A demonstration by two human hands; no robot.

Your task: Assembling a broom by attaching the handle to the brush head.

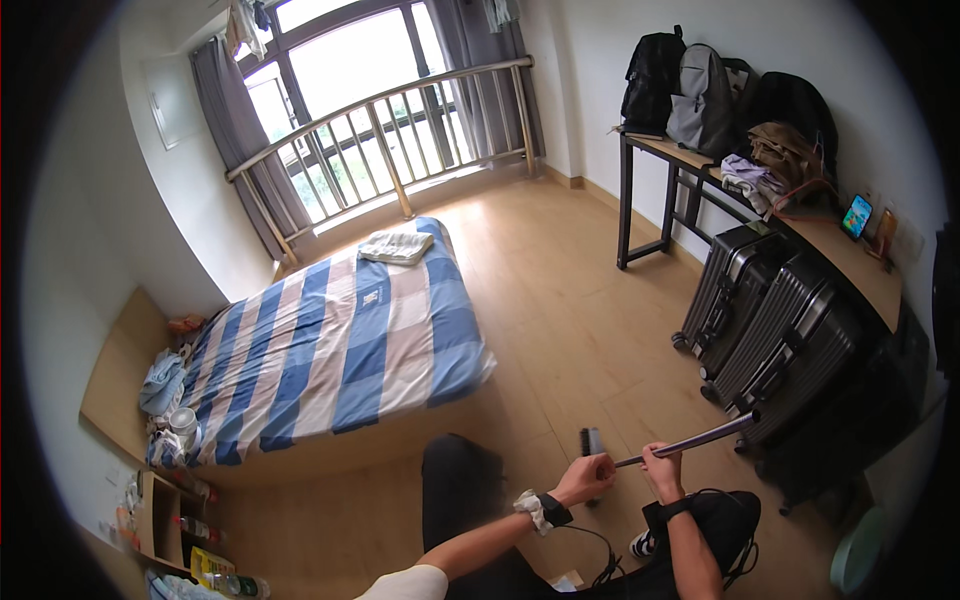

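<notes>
A dark metallic telescopic-looking tube (pixel 705 437) slants up to the right in front of me, its thicker end near the suitcases. My right hand (pixel 663 470) is wrapped round it close to its thin end. My left hand (pixel 584 480) is closed at that thin end, fingers pinched on it. Behind my left hand a grey and black brush-like piece (pixel 592 440) shows against the floor. My hand covers part of it, and I cannot tell whether it touches the hand. Dark bands circle both wrists, and a white scrunchie (pixel 533 510) sits on the left one.
A bed (pixel 350 340) with checked bedding and a folded cloth (pixel 396 247) stands to the left. Black suitcases (pixel 790 340) stand at the right beside a narrow desk (pixel 860 275) with backpacks (pixel 700 105) and a phone (pixel 856 215). A dark cable (pixel 605 550) hangs near my legs.
</notes>
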